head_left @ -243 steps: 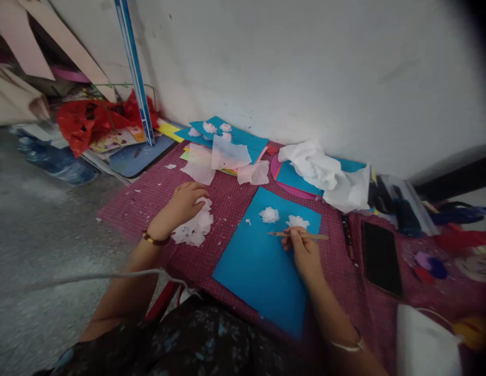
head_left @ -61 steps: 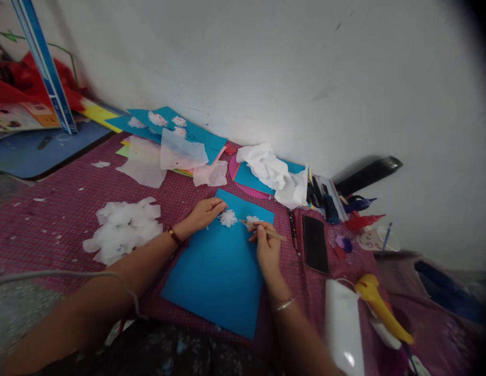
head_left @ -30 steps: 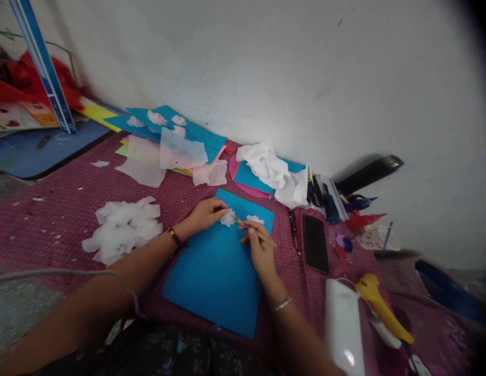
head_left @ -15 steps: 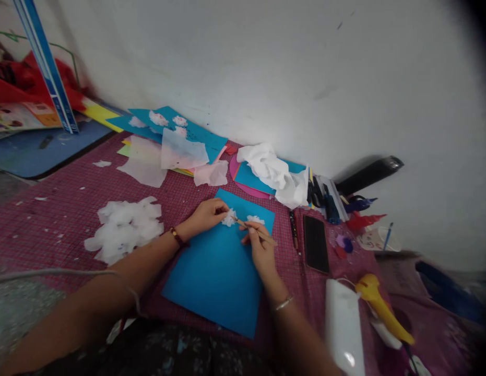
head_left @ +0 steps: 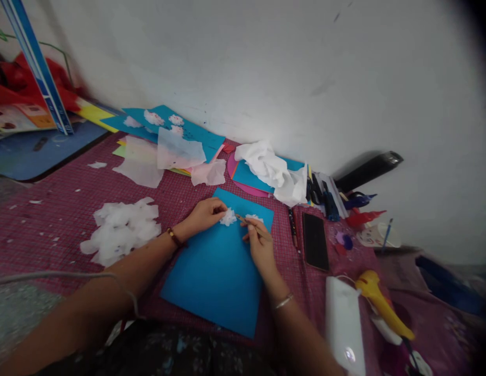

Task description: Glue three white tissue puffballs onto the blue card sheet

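A blue sheet of paper [head_left: 213, 277] lies in front of me with two ruffled white tissue-paper flowers near its far end. My left hand [head_left: 206, 213] is closed, with thumb and fingertips pinched at the left edge of the nearer paper flower [head_left: 227, 217]. Between the fingers of my right hand [head_left: 260, 245] is a slim wooden stick [head_left: 243, 219], its tip by the right side of that flower. Behind the stick, the second paper flower [head_left: 253, 217] is partly covered by my right hand.
Left of the sheet is a heap of white tissue pieces [head_left: 123, 230]. Decorated blue paper [head_left: 188, 131] and crumpled white tissue [head_left: 266, 164] lie along the wall. To the right are a phone [head_left: 315, 241], a white power strip [head_left: 344, 324] and a yellow glue gun [head_left: 383, 305].
The stick's tip has drawn back slightly rightward from the nearer flower. My left hand keeps its place at the flower. The whole view has shifted a little.
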{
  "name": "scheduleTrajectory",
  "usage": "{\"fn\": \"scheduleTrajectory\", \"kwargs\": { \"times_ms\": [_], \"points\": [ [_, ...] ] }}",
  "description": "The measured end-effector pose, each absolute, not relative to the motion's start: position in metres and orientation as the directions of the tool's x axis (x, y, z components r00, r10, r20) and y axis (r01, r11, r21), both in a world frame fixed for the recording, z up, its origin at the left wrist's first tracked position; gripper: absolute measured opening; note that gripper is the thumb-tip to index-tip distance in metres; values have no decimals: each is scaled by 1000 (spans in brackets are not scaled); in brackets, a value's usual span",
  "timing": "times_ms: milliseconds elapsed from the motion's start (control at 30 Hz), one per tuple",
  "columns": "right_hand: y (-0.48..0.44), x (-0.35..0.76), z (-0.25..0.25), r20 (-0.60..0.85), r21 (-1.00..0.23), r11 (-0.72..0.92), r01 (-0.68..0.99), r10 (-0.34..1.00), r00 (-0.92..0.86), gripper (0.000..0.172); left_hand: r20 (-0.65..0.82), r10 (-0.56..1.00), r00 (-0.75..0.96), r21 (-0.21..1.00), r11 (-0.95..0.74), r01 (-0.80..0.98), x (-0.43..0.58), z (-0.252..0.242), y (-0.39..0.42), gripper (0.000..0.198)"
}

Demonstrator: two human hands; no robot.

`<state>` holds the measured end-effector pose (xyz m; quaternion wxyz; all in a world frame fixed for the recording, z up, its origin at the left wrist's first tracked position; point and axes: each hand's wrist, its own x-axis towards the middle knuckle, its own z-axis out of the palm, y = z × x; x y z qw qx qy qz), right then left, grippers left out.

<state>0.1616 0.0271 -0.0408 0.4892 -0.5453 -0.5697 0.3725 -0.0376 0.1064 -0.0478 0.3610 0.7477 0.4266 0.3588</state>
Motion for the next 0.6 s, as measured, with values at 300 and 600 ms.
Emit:
{"fn": "scheduleTrajectory", "kwargs": {
  "times_ms": [300, 600],
  "points": [
    [26, 162, -41, 177, -962, 155, 227, 981, 83, 31, 269, 804, 531, 653, -557, 513, -37, -40, 106, 42],
    [32, 153, -42, 140, -944, 143, 297, 990, -30, 34, 282, 802, 526, 677, -555, 483, -37, -45, 108, 28]
  ]
}}
